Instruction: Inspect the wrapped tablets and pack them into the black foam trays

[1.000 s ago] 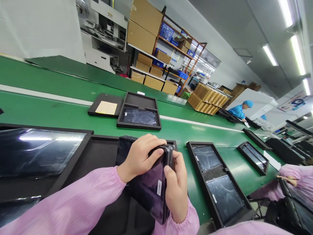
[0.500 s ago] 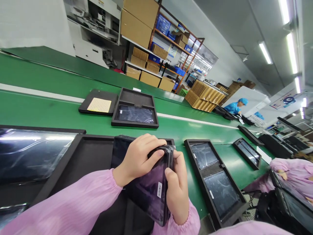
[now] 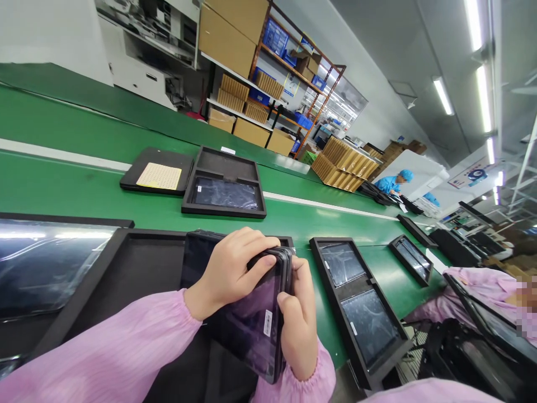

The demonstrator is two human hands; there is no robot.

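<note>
A small stack of dark glossy panels [image 3: 251, 330] with a white barcode label stands tilted over a black foam tray [image 3: 146, 263]. My left hand [image 3: 235, 268] is closed over the stack's upper edge, thumb on the front face. Around the right edge my right hand [image 3: 298, 319] is closed, its thumb on the front and its fingers behind. More dark panels show behind my left hand, partly hidden by it. The lower part of the tray is covered by my sleeve and the stack.
Beyond lies a tray with one panel [image 3: 226, 193], beside a black pad bearing a yellow label sheet [image 3: 159, 176]. A two-panel tray [image 3: 348, 291] stands right, a large film-covered panel [image 3: 37, 263] left. Co-workers are at far right [image 3: 482, 285] and in the back [image 3: 390, 182].
The whole view has shifted slightly, so the scene sits a little further left. Both hands keep the same hold on the stack. The co-worker at the right has changed posture.
</note>
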